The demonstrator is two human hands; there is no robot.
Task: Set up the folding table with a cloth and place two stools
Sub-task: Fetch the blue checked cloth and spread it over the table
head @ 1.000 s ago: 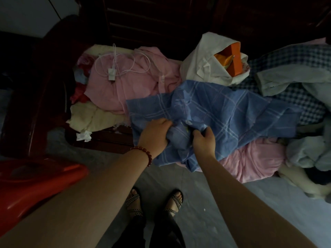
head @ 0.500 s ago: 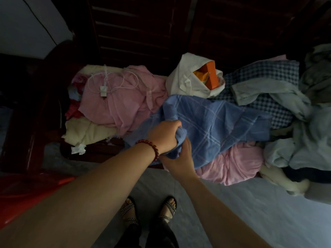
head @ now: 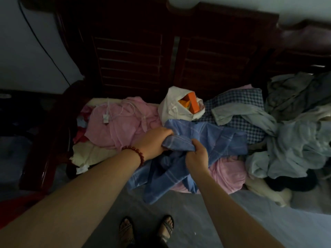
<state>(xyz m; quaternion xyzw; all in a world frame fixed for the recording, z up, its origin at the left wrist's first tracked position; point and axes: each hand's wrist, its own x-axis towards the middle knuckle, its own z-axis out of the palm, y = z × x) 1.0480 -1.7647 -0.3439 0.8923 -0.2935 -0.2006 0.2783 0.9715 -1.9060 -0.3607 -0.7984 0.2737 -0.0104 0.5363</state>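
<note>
A dark wooden slatted bench (head: 134,59) stands beyond both hands, heaped with laundry. A blue checked cloth (head: 215,140) lies on the heap, spilling over the seat edge below the hands. The left hand (head: 154,140) and the right hand (head: 197,156), just beside it, each grip a bunched fold. This looks like fetching the cloth; next, lift it clear of the pink garments (head: 121,126) underneath.

I'm looking into a dim room of a home: a dark wooden bench (head: 136,68) with a slatted back, heaped with loose clothes (head: 123,126), a phone charger (head: 106,119) lying on top.
</note>
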